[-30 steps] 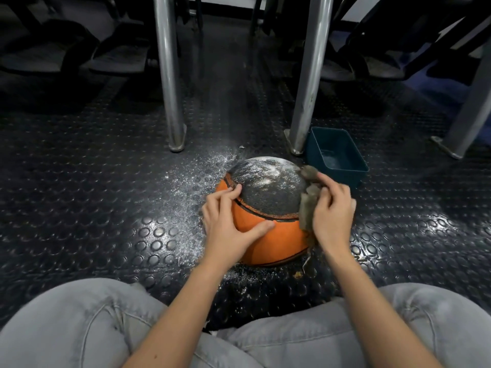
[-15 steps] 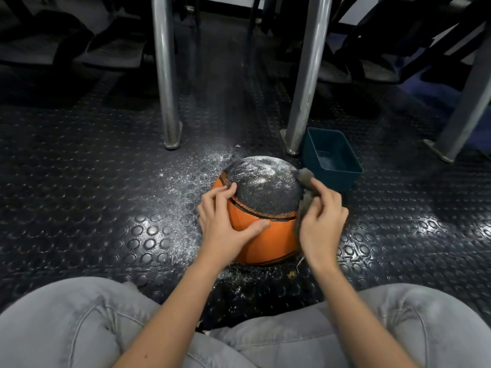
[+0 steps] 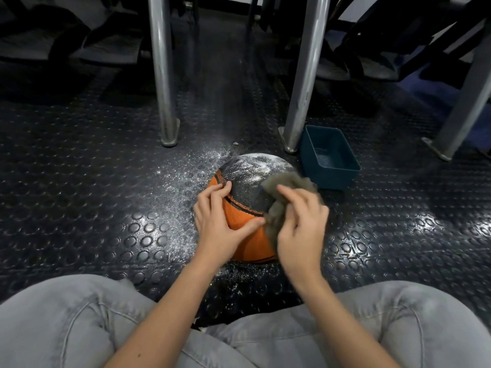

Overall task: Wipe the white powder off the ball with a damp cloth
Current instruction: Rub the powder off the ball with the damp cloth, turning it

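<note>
The ball [image 3: 239, 224] sits at frame centre on the studded floor [image 3: 106, 197], white powder [image 3: 252, 168] coating its dark top. The left hand [image 3: 216, 227] grasps its left flank, fingers curved on it, likely to stop it rolling. The right hand [image 3: 301, 229] clutches the grey cloth [image 3: 287, 181] against the ball's right side, probably ready to wipe across. A blue tub [image 3: 345, 173] stands just beyond. No lettering is readable.

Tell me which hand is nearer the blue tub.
Right. The right hand presses the cloth on the ball beside the tub; the left hand holds the ball's left side, farther away.
</note>
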